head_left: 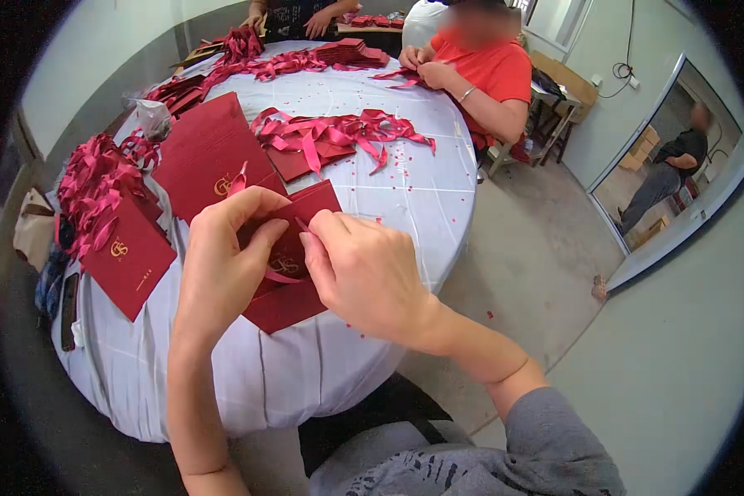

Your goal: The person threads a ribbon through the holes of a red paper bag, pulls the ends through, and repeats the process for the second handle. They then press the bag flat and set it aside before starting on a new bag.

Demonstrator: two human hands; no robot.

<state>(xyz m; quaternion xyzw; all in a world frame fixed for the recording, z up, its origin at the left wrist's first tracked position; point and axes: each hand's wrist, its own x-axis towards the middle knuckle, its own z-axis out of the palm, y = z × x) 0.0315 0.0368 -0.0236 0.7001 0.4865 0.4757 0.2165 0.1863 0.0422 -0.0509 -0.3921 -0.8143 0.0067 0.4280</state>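
Both hands meet over a dark red paper bag (285,307) with a gold logo near the table's front edge. My left hand (231,248) holds the bag's upper edge between thumb and curled fingers. Fingers pinched, my right hand (360,264) grips a pink ribbon at the bag's right part; the ribbon's tip shows between thumb and forefinger. Another piece of ribbon (281,277) hangs across the bag front. Behind the hands lies a larger red bag (207,153). To the left, a red bag with a gold logo (128,256) lies beside heaped pink ribbons (99,186).
The round table (446,198) has a white cloth with red scraps. More ribboned bags (314,140) lie behind the hands, and stacked bags (351,54) farther back. A person in red (504,74) works at the right edge; another stands behind. A phone (70,310) lies left.
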